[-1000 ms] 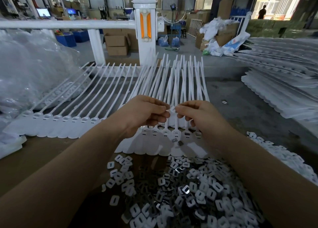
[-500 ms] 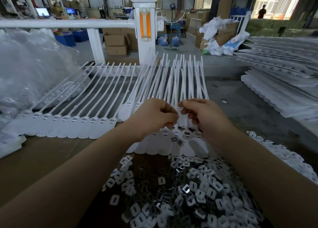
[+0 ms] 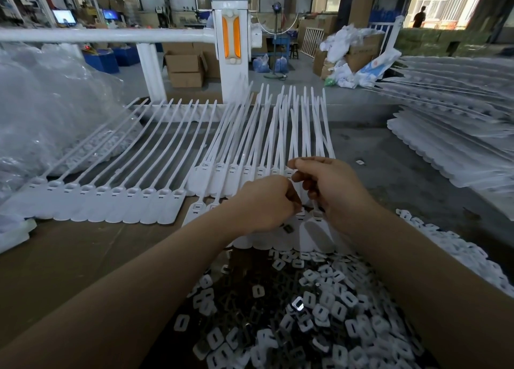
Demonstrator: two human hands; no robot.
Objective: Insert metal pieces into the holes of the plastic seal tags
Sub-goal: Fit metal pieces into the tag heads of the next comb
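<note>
Your left hand [image 3: 264,201] and right hand [image 3: 331,190] have dropped from the straps to the tag heads at frame centre. The right now pinches one seal tag [image 3: 317,229], tilting it up; the left stays curled, contents hidden. Metal pieces [image 3: 297,304] wait below, so an insertion looks imminent.
</note>
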